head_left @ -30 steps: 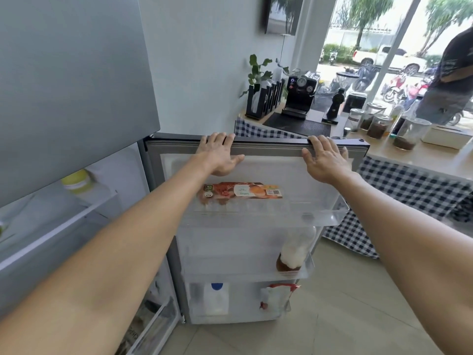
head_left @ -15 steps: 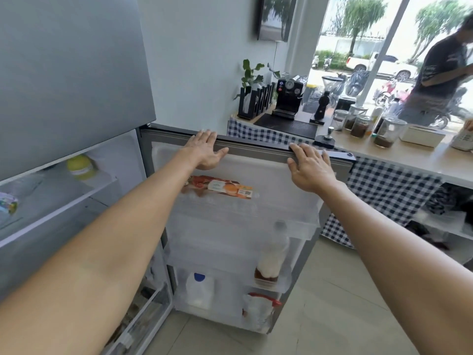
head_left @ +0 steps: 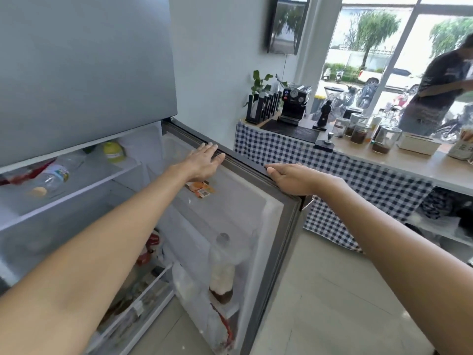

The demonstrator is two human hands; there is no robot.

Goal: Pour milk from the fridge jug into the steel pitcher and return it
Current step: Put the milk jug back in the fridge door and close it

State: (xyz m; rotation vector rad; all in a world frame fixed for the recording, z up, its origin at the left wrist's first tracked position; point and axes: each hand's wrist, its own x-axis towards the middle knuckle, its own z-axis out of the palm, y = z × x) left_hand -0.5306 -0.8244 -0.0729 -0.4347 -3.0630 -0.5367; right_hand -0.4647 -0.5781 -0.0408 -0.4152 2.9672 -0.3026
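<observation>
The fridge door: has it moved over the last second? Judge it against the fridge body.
Yes. The fridge door has swung toward the fridge body, so the opening is narrower; the left hand and right hand rest on its top edge.

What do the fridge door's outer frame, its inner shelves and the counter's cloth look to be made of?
Fridge door: the outer frame is grey with a dull sheen, likely painted or brushed metal, though coated plastic is possible. Door shelves: translucent, frosted-looking plastic; a bottle shows through them. Counter cloth: woven fabric in a navy and white check, hanging in soft folds, matte.
</observation>
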